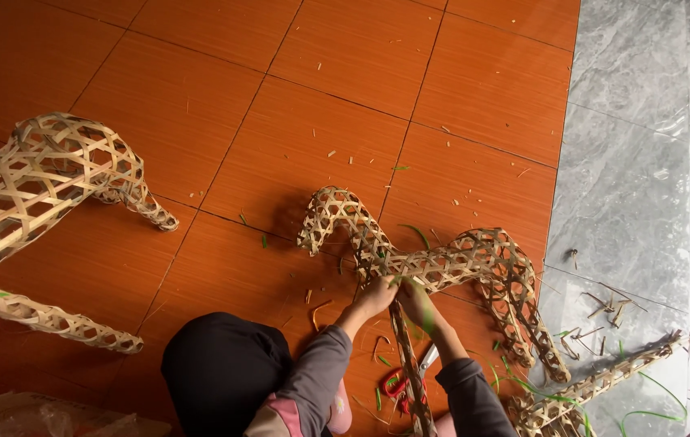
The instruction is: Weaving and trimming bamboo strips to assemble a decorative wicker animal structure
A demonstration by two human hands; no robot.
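Clearly both hands, left hand [375, 297] and right hand [416, 303], pinch the pale woven bamboo lattice animal frame [434, 267] lying on the orange tiled floor [296, 137], best held taut while weaving strips.

Two large woven bamboo frames [434, 267] [37, 194], one woven bamboo strip piece [596, 384] right of the centre frame, one pair of red-handled scissors [401, 380], two hands [373, 295] [418, 303].

**Open tiles above, clutter to the right**

Bare orange floor [312, 105] lies open beyond the woven bamboo frame [442, 263]. A larger frame [37, 194] blocks the left; scissors [409, 376] and bamboo scraps [604, 311] crowd the right.
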